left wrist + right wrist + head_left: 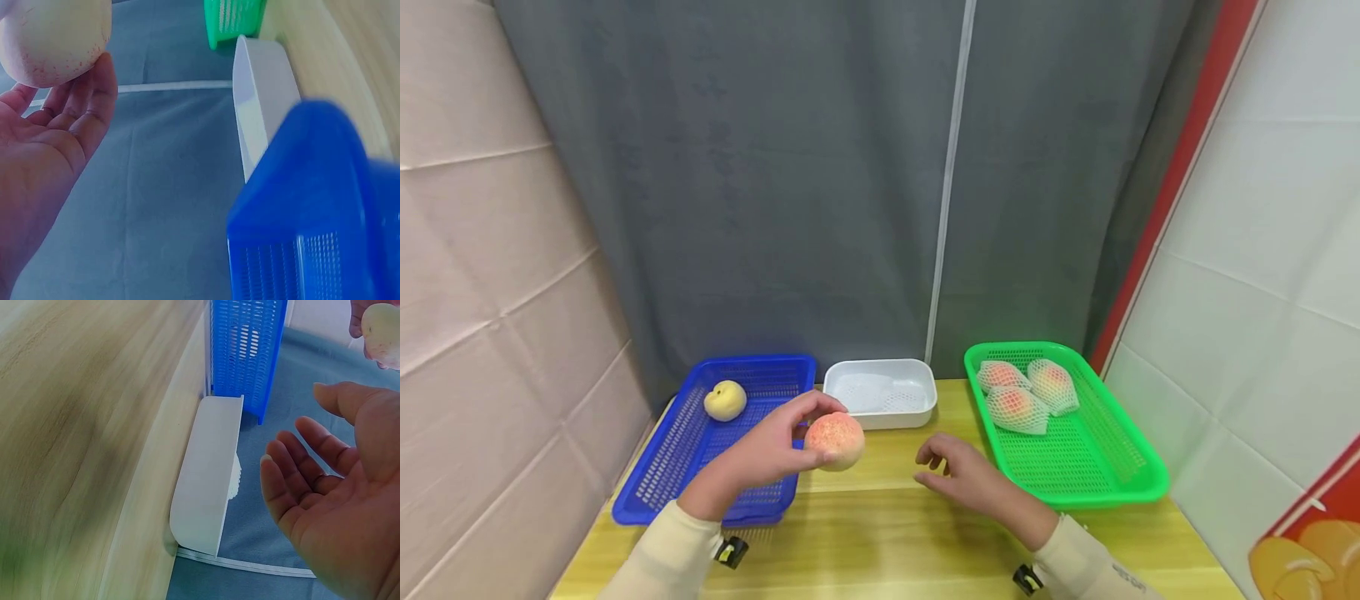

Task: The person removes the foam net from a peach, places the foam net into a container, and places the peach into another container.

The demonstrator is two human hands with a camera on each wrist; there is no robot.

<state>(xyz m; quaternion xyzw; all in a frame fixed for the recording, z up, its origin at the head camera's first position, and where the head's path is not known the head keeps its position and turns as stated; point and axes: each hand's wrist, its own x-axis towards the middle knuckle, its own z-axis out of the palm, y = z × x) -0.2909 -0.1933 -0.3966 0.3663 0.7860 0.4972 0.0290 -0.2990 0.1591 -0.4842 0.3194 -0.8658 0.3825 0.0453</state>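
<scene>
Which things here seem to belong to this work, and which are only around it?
Likely in use:
peach in left hand
yellow peach
blue basket
white tray
green basket
netted peaches

Likely background:
grey curtain
printed picture
white wall

Nothing legible in any view. Head view, bottom edge, right of centre: dark letter-like marks point(1129, 577) on the cream right sleeve point(1078, 554), too small and slanted to read. Lower right corner: red printed panel point(1318, 533), small white mark point(1317, 504), undecipherable.
</scene>
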